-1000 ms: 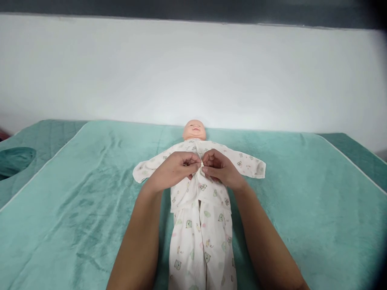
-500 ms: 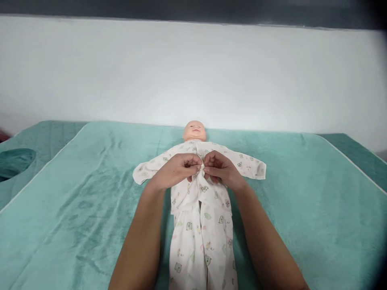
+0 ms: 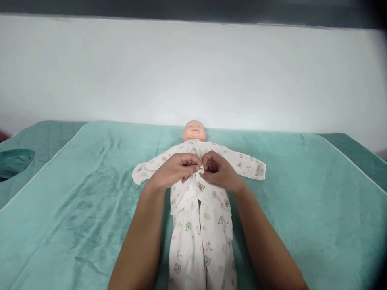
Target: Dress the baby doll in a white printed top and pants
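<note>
A baby doll (image 3: 194, 131) lies on its back, head toward the wall, dressed in a white long-sleeved shirt (image 3: 211, 195) with small animal prints. Matching trousers (image 3: 189, 245) cover its legs. At the middle of the chest, my left hand (image 3: 179, 169) pinches one front edge of the shirt between thumb and fingers. My right hand (image 3: 222, 170) pinches the facing edge, its fingertips almost meeting the left ones. A small pale button (image 3: 201, 170) seems to show between the thumbs. The fingers partly hide the shirt's opening.
A teal plush cover (image 3: 84, 209) with wrinkles on the left spreads under the doll. Darker teal fabric (image 3: 347, 147) shows at the right, and a bunched teal piece (image 3: 15, 163) at the far left. A white wall (image 3: 193, 72) stands behind the doll's head.
My fingertips have shifted slightly at the shirt front, the right thumb moving a little down and left. The shirt's fabric is bunched differently between them. The doll lies as before.
</note>
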A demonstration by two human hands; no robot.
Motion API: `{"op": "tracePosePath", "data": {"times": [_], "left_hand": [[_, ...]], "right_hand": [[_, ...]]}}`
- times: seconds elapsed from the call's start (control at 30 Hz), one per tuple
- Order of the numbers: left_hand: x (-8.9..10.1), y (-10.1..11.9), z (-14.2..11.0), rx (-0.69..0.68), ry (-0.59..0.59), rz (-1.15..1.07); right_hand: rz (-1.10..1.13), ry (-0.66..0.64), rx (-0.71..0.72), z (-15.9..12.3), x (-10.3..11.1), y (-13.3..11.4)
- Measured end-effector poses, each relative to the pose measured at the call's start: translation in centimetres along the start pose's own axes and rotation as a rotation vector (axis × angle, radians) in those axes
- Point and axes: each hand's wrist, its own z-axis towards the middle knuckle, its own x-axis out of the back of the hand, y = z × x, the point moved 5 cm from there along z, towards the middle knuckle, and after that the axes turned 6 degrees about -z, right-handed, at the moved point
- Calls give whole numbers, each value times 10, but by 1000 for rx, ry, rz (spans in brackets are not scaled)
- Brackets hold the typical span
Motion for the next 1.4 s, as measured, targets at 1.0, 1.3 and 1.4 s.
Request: {"op": "tracePosePath", "data": {"times": [1.0,1.3,1.4], "left_hand": [[-4,3,-1,39,-9,-71],[-1,11,-12,29,3,245],[-2,12,-10,-71,124,289]], "right_hand": [[149,-77,1,1,2,0],[-56,278,129,3,20,9],[-360,631,308,-2,34,14]]}}
